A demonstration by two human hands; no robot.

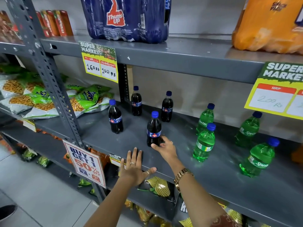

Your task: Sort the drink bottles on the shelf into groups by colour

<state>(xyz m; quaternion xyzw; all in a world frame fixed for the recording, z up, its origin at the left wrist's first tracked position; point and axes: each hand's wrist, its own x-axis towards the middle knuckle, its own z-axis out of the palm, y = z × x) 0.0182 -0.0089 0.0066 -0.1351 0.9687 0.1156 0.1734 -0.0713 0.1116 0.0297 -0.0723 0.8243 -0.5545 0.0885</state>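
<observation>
Several dark cola bottles with blue caps stand on the grey shelf (180,161) at the left. My right hand (164,147) grips the base of the nearest cola bottle (153,126). Others stand at the front left (115,117), at the back (136,102) and to the right of that one (167,108). Several green Sprite bottles stand upright to the right, among them one near the middle (204,144), one behind it (205,117) and one at the front right (257,158). My left hand (135,167) rests flat on the shelf's front edge, fingers spread.
A blue Thums Up multipack (126,18) and an orange multipack (268,25) sit on the shelf above. Price cards (100,62) hang from that shelf's edge. Snack bags (41,99) fill the bay to the left. A slotted steel post (49,76) and a promo sign (86,163) stand at the left.
</observation>
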